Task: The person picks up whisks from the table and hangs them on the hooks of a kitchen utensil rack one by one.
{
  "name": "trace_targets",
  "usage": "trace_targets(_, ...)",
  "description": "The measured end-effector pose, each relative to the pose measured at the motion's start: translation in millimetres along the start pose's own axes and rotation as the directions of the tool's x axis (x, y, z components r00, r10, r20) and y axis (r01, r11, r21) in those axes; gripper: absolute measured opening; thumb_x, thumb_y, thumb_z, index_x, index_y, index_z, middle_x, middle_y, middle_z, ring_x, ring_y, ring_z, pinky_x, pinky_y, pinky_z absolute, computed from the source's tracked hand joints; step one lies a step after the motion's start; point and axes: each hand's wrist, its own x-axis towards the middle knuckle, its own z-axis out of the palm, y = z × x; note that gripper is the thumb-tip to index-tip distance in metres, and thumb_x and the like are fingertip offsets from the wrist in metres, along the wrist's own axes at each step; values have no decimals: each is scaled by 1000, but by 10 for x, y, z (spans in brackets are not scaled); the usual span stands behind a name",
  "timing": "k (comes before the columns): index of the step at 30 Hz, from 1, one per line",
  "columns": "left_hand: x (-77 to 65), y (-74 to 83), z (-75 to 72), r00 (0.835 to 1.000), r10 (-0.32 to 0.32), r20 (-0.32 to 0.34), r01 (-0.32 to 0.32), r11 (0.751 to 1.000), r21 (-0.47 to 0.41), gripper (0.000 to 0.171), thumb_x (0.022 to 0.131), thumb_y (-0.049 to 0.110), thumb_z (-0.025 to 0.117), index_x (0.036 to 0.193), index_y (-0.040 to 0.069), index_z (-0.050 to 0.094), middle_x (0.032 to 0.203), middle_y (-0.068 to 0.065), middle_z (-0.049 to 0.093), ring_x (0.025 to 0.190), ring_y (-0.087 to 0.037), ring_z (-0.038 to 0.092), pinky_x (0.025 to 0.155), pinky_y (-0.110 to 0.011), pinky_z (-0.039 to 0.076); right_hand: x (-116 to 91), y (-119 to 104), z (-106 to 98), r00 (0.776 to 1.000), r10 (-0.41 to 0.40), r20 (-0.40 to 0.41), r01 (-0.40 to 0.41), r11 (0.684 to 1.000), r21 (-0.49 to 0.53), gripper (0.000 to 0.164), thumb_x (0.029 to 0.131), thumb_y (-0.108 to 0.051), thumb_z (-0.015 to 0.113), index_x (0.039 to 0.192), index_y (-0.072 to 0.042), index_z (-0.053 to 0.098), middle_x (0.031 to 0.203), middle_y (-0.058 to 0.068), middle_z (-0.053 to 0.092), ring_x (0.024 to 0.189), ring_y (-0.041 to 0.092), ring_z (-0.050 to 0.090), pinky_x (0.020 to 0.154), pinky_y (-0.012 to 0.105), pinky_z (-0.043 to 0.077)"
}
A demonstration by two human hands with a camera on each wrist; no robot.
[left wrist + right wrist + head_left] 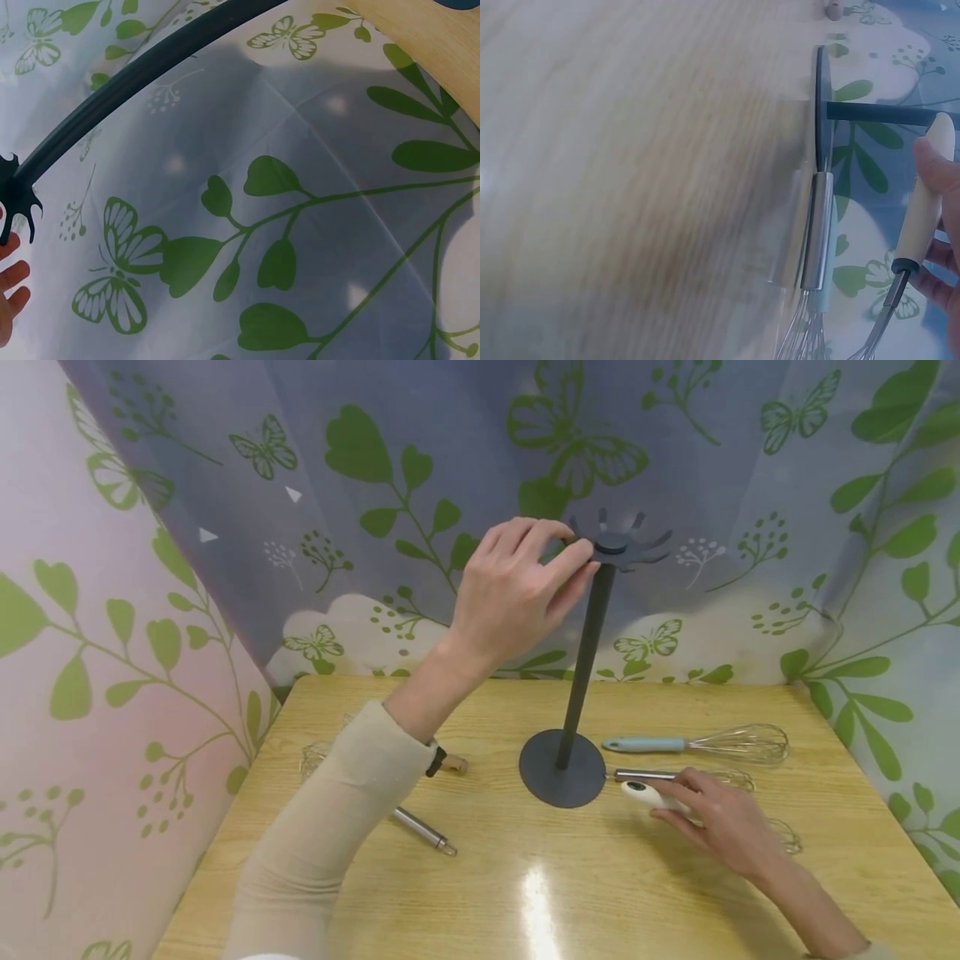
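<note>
A dark grey utensil stand (587,660) with a round base and a ring of hooks on top stands upright on the wooden table. My left hand (513,589) is up at its top, thumb and fingertips pinching the near-left side of the hook ring (633,557). In the left wrist view, fingertips (16,276) show right by the hooks. My right hand (723,827) grips a whisk by its white handle (919,225), to the right of the base. Above the tabletop, this whisk tilts with its wires toward me; the hand partly covers it in the head view.
Right of the base lie a whisk with a light blue handle (645,744) and one with a metal handle (637,774). Left of it, partly behind my left arm, are a steel-handled utensil (423,831) and a wooden-handled one (454,764). Patterned curtains (420,485) surround the table.
</note>
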Motion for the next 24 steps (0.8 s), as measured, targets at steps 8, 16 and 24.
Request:
trace_targets(8,-25,37,-15,998,-48,39,49,998,-33,32,112,34,51,106,16,77,111,-7,76,103,-27,71,94,-40,60,58,-36,-32,999,41,-2,-41,999,14,62,105,-65,42,111,-16,80,89,-1,68,63,3,51,50,15,37)
trace_targets(16,-19,19,-1,999,-46,22,46,998,-35,33,112,35,51,103,18,77,109,-6,76,101,-27,70,92,-39,60,149,-108,-24,996,68,-64,-65,997,40,59,105,-63,47,113,-15,80,86,1,69,61,8,54,49,18,40)
trace_targets(24,1,23,8,999,-32,28,32,999,-32,34,112,35,50,102,18,76,109,-7,75,102,-26,70,89,-39,60,269,-193,-2,984,126,-129,-115,989,90,58,102,-65,53,108,-14,80,85,1,68,59,1,46,47,14,33)
